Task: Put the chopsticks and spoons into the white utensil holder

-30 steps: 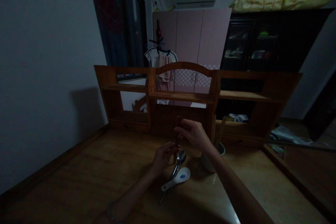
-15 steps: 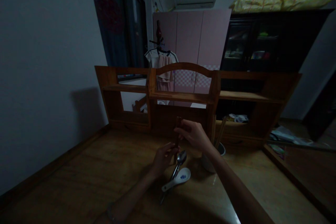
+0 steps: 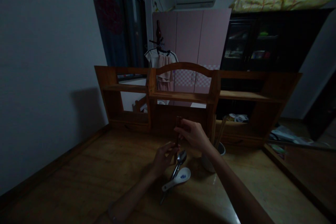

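Dark brown chopsticks (image 3: 177,139) stand nearly upright over the table, pinched by both hands. My left hand (image 3: 164,157) is closed on their lower part, and my right hand (image 3: 191,133) is closed near their top. Just below my hands lies a metal spoon (image 3: 181,157), its bowl toward the shelf. Across its handle rests a white ceramic spoon (image 3: 181,177) with a blue mark in the bowl. Behind my right forearm stands a light-coloured holder (image 3: 208,162), partly hidden, with several pale chopsticks (image 3: 221,131) leaning in it.
The wooden table (image 3: 105,171) meets a wooden shelf unit (image 3: 181,96) along its back edge. A white wall (image 3: 52,77) borders the left side. Plastic bags (image 3: 288,135) lie beyond the right edge. The room is dim.
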Tool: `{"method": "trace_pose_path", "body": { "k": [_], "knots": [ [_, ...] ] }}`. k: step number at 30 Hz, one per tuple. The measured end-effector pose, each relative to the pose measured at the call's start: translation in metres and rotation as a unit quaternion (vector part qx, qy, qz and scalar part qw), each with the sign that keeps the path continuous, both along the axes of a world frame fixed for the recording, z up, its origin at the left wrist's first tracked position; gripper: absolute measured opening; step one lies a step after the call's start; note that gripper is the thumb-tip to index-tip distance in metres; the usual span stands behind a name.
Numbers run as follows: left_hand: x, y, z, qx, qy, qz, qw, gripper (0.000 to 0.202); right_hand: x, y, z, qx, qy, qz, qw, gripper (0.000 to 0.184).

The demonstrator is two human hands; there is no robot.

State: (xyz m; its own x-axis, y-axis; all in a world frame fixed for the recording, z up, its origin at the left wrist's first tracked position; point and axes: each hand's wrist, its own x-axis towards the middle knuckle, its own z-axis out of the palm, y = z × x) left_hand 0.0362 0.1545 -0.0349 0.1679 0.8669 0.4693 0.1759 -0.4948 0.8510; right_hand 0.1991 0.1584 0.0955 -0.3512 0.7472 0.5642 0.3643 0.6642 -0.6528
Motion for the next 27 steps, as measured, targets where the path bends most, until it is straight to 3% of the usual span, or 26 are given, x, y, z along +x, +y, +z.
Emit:
{"method": "trace_pose_path", "body": {
  "k": [8, 16, 22, 24, 27],
  "knots": [
    [0.000, -0.007, 0.008, 0.024, 0.000, 0.011, 1.000, 0.034, 0.000, 0.002, -0.003, -0.004, 0.003, 0.016, 1.000, 0.015],
    [-0.009, 0.013, -0.007, 0.022, -0.018, 0.174, 0.984, 0.033, 0.000, 0.002, -0.002, 0.013, -0.010, 0.009, 1.000, 0.017],
    [-0.010, 0.018, -0.010, 0.029, -0.009, 0.181, 0.983, 0.027, -0.001, 0.003, -0.004, 0.031, -0.024, -0.009, 0.999, 0.020],
    [-0.009, 0.018, -0.010, 0.028, -0.008, 0.184, 0.982, 0.023, 0.003, 0.000, 0.002, 0.047, -0.009, -0.018, 0.999, 0.019],
    [-0.008, 0.020, -0.013, 0.015, -0.022, 0.177, 0.984, 0.020, 0.023, -0.010, 0.027, 0.056, 0.060, -0.018, 0.996, 0.019]
  ]
}}
